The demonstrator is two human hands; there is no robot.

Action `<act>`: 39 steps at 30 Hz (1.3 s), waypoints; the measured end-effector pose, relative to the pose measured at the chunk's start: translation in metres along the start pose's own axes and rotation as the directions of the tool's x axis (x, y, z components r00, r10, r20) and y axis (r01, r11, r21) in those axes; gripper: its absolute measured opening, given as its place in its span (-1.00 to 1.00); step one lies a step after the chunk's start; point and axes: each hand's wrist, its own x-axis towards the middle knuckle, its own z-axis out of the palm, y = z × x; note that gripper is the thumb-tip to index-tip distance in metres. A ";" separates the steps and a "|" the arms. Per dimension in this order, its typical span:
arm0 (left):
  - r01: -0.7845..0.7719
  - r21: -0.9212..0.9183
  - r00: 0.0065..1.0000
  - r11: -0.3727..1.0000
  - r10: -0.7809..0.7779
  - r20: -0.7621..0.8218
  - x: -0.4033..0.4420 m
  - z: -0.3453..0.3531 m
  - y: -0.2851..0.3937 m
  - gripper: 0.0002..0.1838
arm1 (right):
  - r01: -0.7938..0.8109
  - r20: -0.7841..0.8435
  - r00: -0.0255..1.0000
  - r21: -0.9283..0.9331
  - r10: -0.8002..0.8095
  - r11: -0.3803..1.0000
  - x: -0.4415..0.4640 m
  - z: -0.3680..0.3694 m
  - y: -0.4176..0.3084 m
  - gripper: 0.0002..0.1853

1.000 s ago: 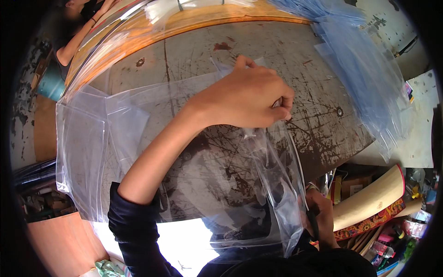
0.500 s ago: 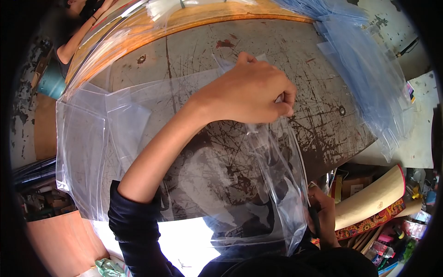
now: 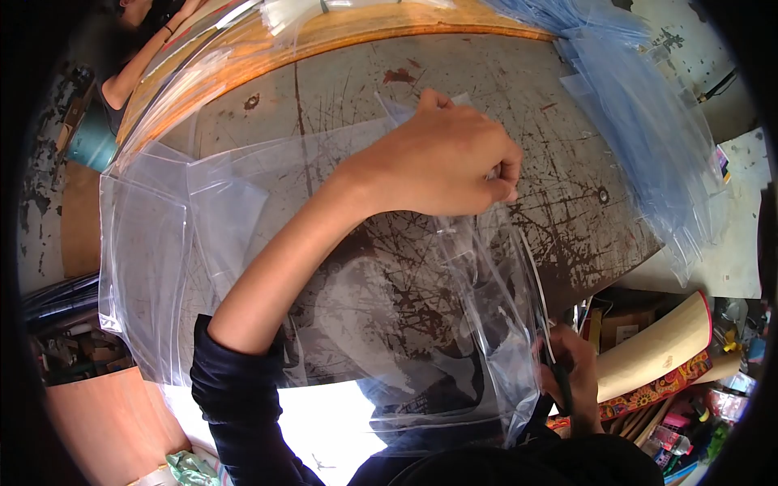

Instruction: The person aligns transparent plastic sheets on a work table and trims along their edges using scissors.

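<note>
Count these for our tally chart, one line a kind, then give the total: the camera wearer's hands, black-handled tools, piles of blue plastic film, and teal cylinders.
Wearer's hands: 2 (left hand, right hand)
Black-handled tool: 1
Pile of blue plastic film: 1
Teal cylinder: 1
Total: 5

A hand could pass low over the scratched bench (image 3: 567, 211) between the left hand (image 3: 466, 158) and the blue plastic sheets (image 3: 648, 142), and also beyond the knuckles toward the wooden board (image 3: 369, 26). From the near left, the raised forearm (image 3: 296, 259) bars the way across, above clear plastic (image 3: 150, 243). The right hand (image 3: 579, 364) with its dark-handled tool (image 3: 562, 390) (a pale roll (image 3: 648, 348) just beside it) blocks the near right corner.
</note>
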 end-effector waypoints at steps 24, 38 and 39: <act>-0.007 -0.037 1.000 0.999 0.007 -0.008 0.000 0.002 0.000 -0.89 | 0.134 -0.128 0.965 -0.505 -0.228 0.852 -0.004 -0.002 -0.005 -0.71; -0.047 -0.070 0.999 0.996 0.046 -0.017 0.002 0.004 -0.006 -0.88 | 0.037 -0.100 0.994 -0.113 -0.049 0.993 0.007 0.010 -0.009 -0.69; -0.050 -0.076 0.998 0.996 0.048 -0.030 0.002 0.004 -0.007 -0.88 | 0.022 -0.096 0.995 -0.125 -0.034 0.992 0.007 0.010 -0.008 -0.69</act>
